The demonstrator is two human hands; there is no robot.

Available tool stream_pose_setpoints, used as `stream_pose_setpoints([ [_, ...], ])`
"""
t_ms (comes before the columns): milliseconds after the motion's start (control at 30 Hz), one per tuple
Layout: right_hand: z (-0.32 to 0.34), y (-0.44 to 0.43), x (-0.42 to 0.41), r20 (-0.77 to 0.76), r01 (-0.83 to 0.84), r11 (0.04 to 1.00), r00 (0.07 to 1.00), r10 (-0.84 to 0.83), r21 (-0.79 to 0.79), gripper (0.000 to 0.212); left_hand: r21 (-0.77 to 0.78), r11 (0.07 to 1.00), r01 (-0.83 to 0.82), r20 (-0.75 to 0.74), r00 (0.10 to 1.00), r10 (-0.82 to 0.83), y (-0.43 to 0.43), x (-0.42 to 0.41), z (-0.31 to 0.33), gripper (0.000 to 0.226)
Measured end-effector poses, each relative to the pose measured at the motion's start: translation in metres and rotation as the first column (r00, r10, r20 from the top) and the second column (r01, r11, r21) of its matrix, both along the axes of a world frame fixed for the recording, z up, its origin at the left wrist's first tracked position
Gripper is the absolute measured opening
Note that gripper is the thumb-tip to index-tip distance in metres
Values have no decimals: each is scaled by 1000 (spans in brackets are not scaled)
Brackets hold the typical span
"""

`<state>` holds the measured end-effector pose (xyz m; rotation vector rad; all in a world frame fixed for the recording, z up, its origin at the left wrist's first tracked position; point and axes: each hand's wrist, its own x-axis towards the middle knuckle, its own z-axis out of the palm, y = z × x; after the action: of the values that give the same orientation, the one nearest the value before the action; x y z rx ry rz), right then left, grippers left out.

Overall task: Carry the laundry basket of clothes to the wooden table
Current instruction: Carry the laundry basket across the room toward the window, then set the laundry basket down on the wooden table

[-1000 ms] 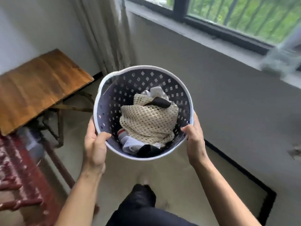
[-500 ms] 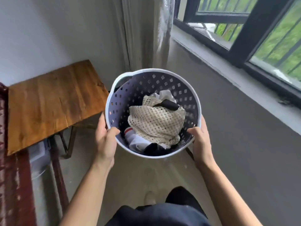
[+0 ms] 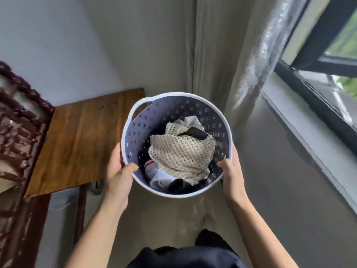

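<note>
I hold a round, perforated, lavender laundry basket (image 3: 135, 130) with a white rim in the air at the frame's centre. Inside lie a cream knitted garment (image 3: 181, 153), white cloth and dark pieces. My left hand (image 3: 118, 173) grips the rim on its near left, thumb inside. My right hand (image 3: 230, 171) grips the near right rim the same way. The wooden table (image 3: 81, 140) stands to the left against the wall; the basket's left edge overlaps the table's right corner in the view.
A dark carved wooden chair or bench (image 3: 17, 132) stands at the far left beside the table. Beige curtains (image 3: 222, 55) hang straight ahead. A window with a black frame (image 3: 318, 89) and a grey sill runs along the right. Pale floor lies below.
The view has swung left and I have come closer: the table now lies right beside the basket, the window has slid to the right edge. Both hands keep their grip.
</note>
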<state>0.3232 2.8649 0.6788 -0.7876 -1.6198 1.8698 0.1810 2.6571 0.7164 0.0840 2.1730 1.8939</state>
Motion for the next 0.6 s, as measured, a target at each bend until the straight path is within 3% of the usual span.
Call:
stream_pose_setpoints([
  [167, 5, 28, -104, 28, -258, 966, 966, 258, 10, 67, -8, 973, -230, 28, 973, 230, -6, -53, -8, 77],
  [333, -18, 22, -194, 76, -409, 912, 909, 409, -16, 71, 12, 929, -371, 89, 926, 368, -25, -102, -28, 77],
  [600, -72, -18, -350, 242, -422, 905, 873, 423, -57, 65, -14, 917, -398, 285, 878, 385, -70, -256, -86, 76],
])
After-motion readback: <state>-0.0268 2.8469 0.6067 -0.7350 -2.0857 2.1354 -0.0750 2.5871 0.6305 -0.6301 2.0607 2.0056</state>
